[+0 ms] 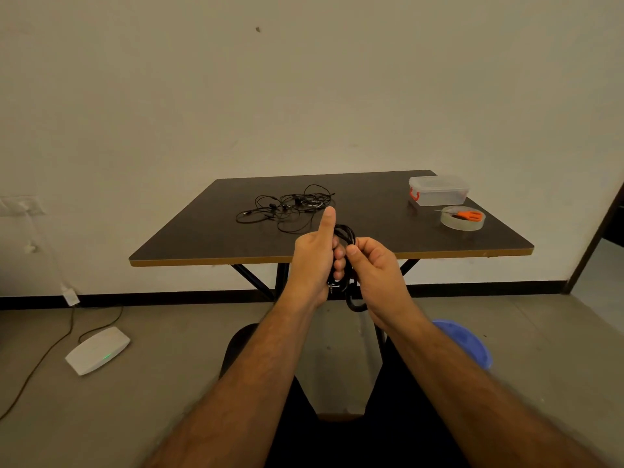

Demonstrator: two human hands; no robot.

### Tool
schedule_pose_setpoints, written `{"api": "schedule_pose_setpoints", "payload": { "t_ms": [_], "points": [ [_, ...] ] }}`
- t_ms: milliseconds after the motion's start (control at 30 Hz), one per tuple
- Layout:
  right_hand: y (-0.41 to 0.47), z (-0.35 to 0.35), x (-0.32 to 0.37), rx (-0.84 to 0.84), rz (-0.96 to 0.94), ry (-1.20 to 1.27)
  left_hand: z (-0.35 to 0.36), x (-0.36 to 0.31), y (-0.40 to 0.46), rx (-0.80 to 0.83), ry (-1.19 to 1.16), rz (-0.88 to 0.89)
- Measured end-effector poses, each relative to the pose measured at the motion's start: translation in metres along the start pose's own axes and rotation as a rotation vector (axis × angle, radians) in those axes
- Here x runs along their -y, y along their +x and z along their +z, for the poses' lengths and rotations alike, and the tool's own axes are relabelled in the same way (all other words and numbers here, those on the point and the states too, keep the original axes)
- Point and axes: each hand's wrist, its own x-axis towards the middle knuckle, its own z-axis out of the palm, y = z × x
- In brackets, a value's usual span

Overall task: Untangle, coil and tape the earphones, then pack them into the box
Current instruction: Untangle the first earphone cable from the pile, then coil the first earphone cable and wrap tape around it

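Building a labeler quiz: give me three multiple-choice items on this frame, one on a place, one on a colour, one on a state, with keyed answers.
1. Where do the scissors lie?
A. On the tape roll
B. Inside the box
C. On the floor

2. What colour is the clasp on the box?
A. Blue
B. Orange-red
C. Green

3. How is the box?
A. Lid off
B. Tipped over
C. Lid on, upright

Answers: 1 A, the orange handles rest across the roll. 2 B, the latch on its left end is orange-red. 3 C, the lid sits on the box, which stands on the table.
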Motion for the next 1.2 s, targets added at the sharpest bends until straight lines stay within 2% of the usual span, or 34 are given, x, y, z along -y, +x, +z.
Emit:
{"api": "schedule_pose_setpoints", "payload": {
  "t_ms": [100, 300, 467, 667, 900, 1200],
  "points": [
    [0.002, -0.001, -0.001, -0.037, 0.008, -0.036, -0.003, 0.003, 0.006, -0.065, -0.03, -0.022],
    [0.011, -0.014, 0.004, -0.066, 0.07, -0.073, 0.003, 0.015, 0.021, -0.092, -0.076, -0.108],
    [0.033, -0.034, 0.008, -0.081, 0.087, -0.115, 0.003, 0.022, 0.04, 0.005, -0.149, -0.249],
    [0.075, -0.068, 0.007, -0.103, 0.152, -0.188, 0.014, 0.024, 0.073, 0.1, 0.108, -0.262],
    [0.136, -0.095, -0.016, -0.06, 0.229, -0.339, 0.046, 0.033, 0.131, 0.09, 0.459, -0.074],
    [0.188, -0.121, -0.054, 0.097, 0.501, -0.55, 0.054, 0.072, 0.201, 0.094, 0.775, -0.003]
  ]
}}
